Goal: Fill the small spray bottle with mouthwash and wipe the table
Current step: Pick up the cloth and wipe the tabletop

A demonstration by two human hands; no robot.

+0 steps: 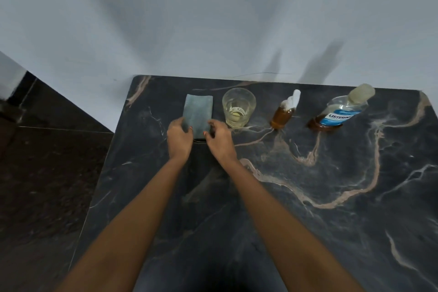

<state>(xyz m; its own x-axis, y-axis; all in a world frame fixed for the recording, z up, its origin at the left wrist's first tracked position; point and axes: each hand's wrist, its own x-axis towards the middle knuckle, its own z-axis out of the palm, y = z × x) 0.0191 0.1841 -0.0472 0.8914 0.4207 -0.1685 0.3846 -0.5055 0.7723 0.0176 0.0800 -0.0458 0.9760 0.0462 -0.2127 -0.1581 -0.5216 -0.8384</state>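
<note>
A folded grey-green cloth lies at the back left of the dark marble table. My left hand holds its near left edge and my right hand holds its near right edge, fingers curled on it. To the right of the cloth stands a clear glass with a little yellowish liquid. Further right stands a small spray bottle with amber liquid and a white spray top. At the far right stands the mouthwash bottle with a blue label, a pale cap and a little amber liquid at its bottom.
A pale grey wall runs right behind the table's back edge. Dark tiled floor lies left of the table's left edge. The near and right parts of the table carry only marble veins.
</note>
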